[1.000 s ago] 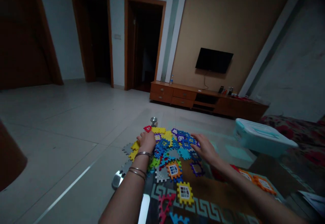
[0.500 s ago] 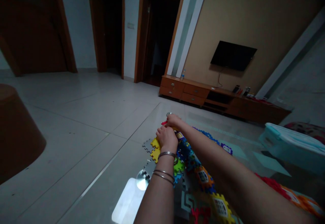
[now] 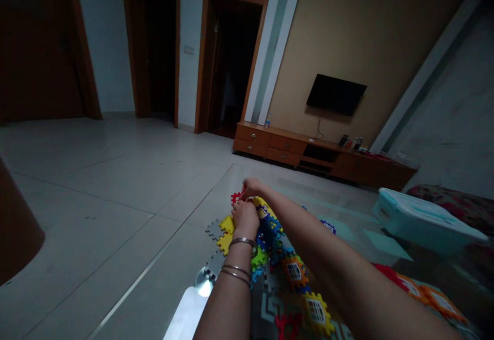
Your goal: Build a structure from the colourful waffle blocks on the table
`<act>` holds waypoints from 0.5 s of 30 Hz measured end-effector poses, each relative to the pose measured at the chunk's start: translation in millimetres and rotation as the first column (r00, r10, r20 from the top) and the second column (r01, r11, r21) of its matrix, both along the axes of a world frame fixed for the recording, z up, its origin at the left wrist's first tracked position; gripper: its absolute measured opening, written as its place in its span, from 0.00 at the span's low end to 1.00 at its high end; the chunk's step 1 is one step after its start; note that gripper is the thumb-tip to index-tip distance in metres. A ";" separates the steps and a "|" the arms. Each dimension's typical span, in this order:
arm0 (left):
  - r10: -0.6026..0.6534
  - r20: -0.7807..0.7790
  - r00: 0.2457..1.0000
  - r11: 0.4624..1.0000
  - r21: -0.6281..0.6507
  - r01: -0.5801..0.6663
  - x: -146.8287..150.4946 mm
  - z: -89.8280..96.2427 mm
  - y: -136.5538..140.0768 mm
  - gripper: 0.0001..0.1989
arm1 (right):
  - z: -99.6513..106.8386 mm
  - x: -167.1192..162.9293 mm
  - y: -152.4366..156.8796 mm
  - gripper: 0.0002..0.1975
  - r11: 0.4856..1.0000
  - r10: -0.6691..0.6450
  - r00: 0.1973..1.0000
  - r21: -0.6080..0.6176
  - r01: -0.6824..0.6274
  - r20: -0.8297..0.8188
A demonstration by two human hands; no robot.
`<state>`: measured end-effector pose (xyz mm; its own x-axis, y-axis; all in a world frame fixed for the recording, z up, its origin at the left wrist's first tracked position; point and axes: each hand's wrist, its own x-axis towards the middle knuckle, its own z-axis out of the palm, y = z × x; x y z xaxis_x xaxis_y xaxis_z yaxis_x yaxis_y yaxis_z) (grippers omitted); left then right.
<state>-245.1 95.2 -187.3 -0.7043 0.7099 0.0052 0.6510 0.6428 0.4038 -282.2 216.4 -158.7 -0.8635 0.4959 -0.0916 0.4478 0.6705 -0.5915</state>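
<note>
My left hand, with metal bangles on its wrist, is closed at the far end of a joined strip of colourful interlocking toy blocks. Just beyond it, my right hand pinches at the same end, beside a red block. A yellow block arches up between the hands. Toward me the strip goes on with an orange window block and a yellow window block. Flat yellow pieces and a green piece lie beside my left wrist. My fingers partly hide the joint.
The blocks lie on a glass-topped table. At right stands a pale blue lidded plastic box, with red and orange blocks nearer me. A brown rounded object is at left. A low TV cabinet stands by the wall.
The view has swung a little to the right. Both hands stay together at the strip's end, and more of the red block and the arched yellow block now shows.
</note>
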 end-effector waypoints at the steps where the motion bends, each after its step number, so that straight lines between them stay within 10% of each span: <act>1: -0.004 -0.003 1.000 1.000 -0.006 0.004 -0.3 0.5 -0.2 0.21 | 3.8 1.4 0.7 0.10 0.999 -0.034 0.999 -0.007 0.034 0.013; 8: -0.088 -0.030 0.996 0.996 -0.023 0.088 -6.9 3.3 -4.1 0.21 | 50.1 68.9 19.9 0.13 0.981 -0.165 0.974 -0.125 0.147 -0.155; 15: -0.108 -0.068 0.992 0.994 -0.035 0.106 -16.5 3.6 -4.4 0.22 | 51.0 258.7 17.4 0.16 0.928 -0.340 0.892 -0.263 0.265 -0.297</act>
